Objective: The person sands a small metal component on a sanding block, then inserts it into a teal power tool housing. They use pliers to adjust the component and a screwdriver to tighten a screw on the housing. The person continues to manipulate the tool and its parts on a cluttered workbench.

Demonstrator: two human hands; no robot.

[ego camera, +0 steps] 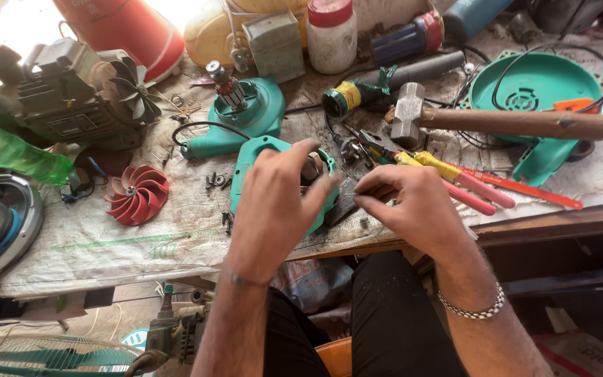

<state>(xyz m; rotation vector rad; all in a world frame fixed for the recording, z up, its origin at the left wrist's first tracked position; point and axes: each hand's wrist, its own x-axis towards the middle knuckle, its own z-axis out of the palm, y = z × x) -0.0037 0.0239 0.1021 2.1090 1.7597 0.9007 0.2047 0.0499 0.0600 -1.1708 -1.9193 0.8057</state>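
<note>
My left hand [277, 202] rests on a teal plastic housing half [248, 162] lying on the workbench, its fingers spread over the housing's open inside. Just to the right, my right hand [413, 206] pinches something small between thumb and fingers; the item is too small to identify. The two hands nearly meet over the housing's right edge. A second teal housing half with a motor rotor [226, 87] standing in it lies just behind.
A red fan impeller [136, 195] lies at the left beside loose screws [216, 181]. A hammer [497, 121], pliers with yellow and pink handles [448, 178] and a teal round cover [535, 87] are at the right. Motor parts [71, 94] and bottles crowd the back.
</note>
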